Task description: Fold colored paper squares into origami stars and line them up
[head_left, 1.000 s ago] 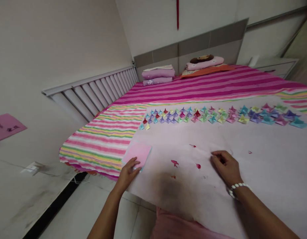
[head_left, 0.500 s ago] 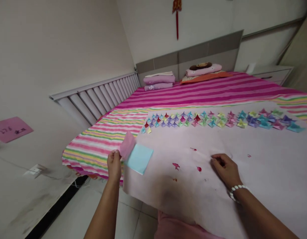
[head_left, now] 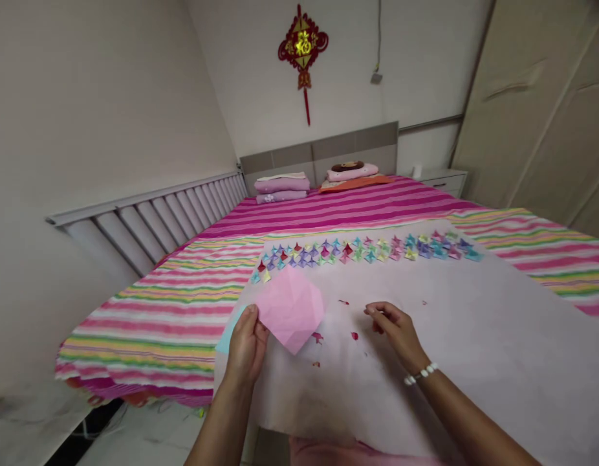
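Note:
A square of pink paper with fold creases (head_left: 292, 309) hangs spread out in the air, pinched at its left corner. My left hand (head_left: 248, 348) is closed on that corner, thumb on top. Behind this hand, light blue paper (head_left: 230, 331) lies at the sheet's left edge, partly covered. My right hand (head_left: 395, 330), with a white beaded bracelet at the wrist, hovers to the right of the pink square. Its fingers are loosely bent, with nothing seen between them. Small folded paper shapes (head_left: 348, 250) in many colours stand in rows along the far side.
Under the hands is a large pale sheet (head_left: 455, 349) with a few red-edged marks or holes (head_left: 354, 336). It lies on a bed with a striped cover (head_left: 149, 323). A white radiator (head_left: 154, 226) runs along the left wall. Folded bedding (head_left: 281, 186) is stacked by the headboard (head_left: 333, 147).
My left hand has lifted the pink paper off the light blue paper and brought it right, over the sheet. My right hand has come nearer to it. The view has tilted up and turned right.

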`<state>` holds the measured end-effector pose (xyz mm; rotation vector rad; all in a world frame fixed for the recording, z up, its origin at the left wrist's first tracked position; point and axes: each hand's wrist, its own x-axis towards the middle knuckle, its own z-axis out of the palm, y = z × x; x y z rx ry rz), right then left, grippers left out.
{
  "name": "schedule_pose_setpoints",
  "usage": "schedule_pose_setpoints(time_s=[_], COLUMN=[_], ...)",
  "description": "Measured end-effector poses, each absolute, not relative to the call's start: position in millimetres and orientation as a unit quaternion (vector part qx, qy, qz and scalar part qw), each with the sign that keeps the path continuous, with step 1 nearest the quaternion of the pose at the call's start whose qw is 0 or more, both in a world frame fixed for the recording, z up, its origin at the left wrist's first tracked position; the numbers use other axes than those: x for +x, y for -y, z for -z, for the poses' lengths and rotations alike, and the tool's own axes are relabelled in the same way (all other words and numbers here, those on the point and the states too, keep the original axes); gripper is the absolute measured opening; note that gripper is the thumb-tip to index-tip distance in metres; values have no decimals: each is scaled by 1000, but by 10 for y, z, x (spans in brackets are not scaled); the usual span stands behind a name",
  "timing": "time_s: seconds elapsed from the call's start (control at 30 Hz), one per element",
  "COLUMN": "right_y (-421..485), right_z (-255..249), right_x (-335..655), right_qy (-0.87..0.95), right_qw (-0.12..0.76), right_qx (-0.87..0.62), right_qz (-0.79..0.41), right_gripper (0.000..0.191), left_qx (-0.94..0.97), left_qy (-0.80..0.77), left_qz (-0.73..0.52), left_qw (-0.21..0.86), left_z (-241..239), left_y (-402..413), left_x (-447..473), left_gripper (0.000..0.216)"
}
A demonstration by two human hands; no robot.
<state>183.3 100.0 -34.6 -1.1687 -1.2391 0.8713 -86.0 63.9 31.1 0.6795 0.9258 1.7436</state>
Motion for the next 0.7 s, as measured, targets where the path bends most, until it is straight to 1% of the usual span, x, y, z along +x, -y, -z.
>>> schedule_pose_setpoints(time_s=[0.1, 0.2, 0.23, 0.27, 0.33, 0.37, 0.4, 0.47, 0.53, 0.6, 0.63, 0.7], right_y=[-712, -486, -433, -390, -327, -302, -279, -233, -189, -151, -137, -122], right_z=[110, -38, -60, -70, -65, -58, -50, -37, -25, -4, 13, 54], right_x=[1728, 1668, 1661, 1660, 1672, 1681, 1690, 1702, 1701, 1690, 1684, 1676], right_qy=[517, 528, 535, 548, 577, 589, 597, 601, 596, 574, 557, 513], right_qw=[605, 572, 556, 543, 523, 518, 516, 520, 517, 508, 506, 518], right_qx=[-465, -413, -397, -388, -393, -399, -402, -394, -376, -356, -348, -342], right_qz=[-390, -472, -497, -504, -489, -475, -465, -461, -486, -534, -559, -593], right_gripper=[28, 29, 33, 41, 63, 70, 73, 68, 48, 28, 25, 29], left_qx=[313, 388, 424, 458, 514, 535, 552, 581, 607, 637, 649, 654], left_qy=[-382, -400, -413, -425, -439, -436, -429, -415, -411, -412, -412, -418], left_qz=[-711, -666, -641, -617, -571, -548, -529, -492, -465, -453, -460, -494], left_qw=[500, 495, 489, 478, 467, 472, 481, 498, 496, 467, 445, 391], left_z=[-321, -337, -345, -354, -377, -392, -407, -439, -467, -484, -485, -464], left_y=[-603, -512, -472, -429, -352, -322, -298, -269, -258, -254, -254, -256], left_x=[-628, -390, -314, -242, -116, -63, -16, 60, 114, 152, 166, 185], left_gripper=[17, 22, 23, 23, 23, 23, 23, 23, 21, 19, 17, 14])
